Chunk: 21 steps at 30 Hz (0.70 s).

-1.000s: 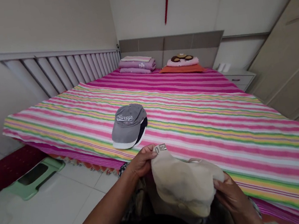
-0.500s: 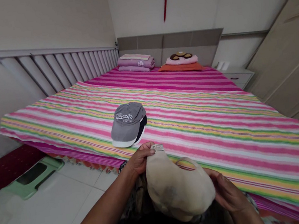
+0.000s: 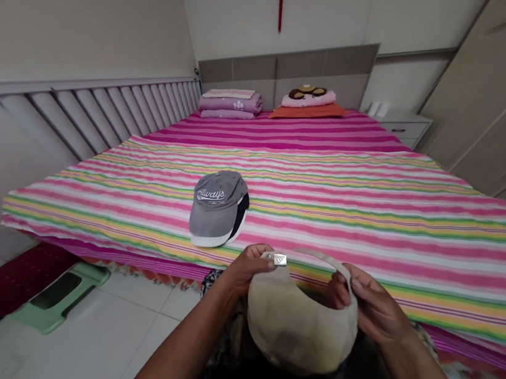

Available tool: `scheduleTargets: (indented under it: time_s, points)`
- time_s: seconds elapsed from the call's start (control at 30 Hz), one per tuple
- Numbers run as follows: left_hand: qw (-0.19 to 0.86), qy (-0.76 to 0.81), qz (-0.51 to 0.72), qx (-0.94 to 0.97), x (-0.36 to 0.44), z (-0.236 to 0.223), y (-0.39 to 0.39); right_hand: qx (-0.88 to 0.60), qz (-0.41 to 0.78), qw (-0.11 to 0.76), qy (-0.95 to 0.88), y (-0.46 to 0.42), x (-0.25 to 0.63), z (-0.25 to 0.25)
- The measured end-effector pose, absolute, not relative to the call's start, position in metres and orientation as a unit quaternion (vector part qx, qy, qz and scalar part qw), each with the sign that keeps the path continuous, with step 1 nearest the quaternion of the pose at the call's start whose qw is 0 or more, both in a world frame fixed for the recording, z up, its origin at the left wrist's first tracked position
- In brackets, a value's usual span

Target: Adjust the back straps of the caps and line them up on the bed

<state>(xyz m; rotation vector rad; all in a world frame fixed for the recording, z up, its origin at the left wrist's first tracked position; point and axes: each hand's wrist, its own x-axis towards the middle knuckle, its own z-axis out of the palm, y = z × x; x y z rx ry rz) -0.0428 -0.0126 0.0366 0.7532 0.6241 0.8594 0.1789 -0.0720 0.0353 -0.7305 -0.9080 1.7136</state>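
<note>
Right hand [image 3: 375, 304] has moved up onto the rear band of the cream cap [image 3: 300, 332], its gap wider now.
Left hand [image 3: 249, 269] pinches beside the metal buckle [image 3: 280, 260]; right fingers clamp the opposite edge, smudged cloth hanging between. Beyond the left fingertips, a grey cap [image 3: 215, 204] lies on the striped bedspread [image 3: 352, 201]; leftward, a green stool [image 3: 63, 304] stands on tiles.

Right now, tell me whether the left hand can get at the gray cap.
Probably yes: the gray cap lies just beyond the left hand, with nothing visible between them, though that hand may first have to release the cream cap.
</note>
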Motion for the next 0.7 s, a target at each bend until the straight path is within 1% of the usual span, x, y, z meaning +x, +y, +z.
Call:
scheduleTargets:
  time_s: [0.13,0.3,0.47,0.7]
  points:
    - [0.791,0.310,0.390,0.356,-0.043,0.037,-0.013,-0.278,0.697,0.541,-0.380,-0.071,0.180,0.038]
    - [0.794,0.301,0.388,0.358,-0.043,0.039,-0.013,-0.226,0.711,0.561,-0.359,-0.071,0.178,0.040]
    - [0.805,0.266,0.382,0.368,-0.043,0.040,-0.013,-0.233,0.714,0.548,-0.368,-0.070,0.179,0.045]
    - [0.809,0.270,0.377,0.362,-0.042,0.039,-0.013,-0.282,0.713,0.503,-0.400,-0.065,0.184,0.059]
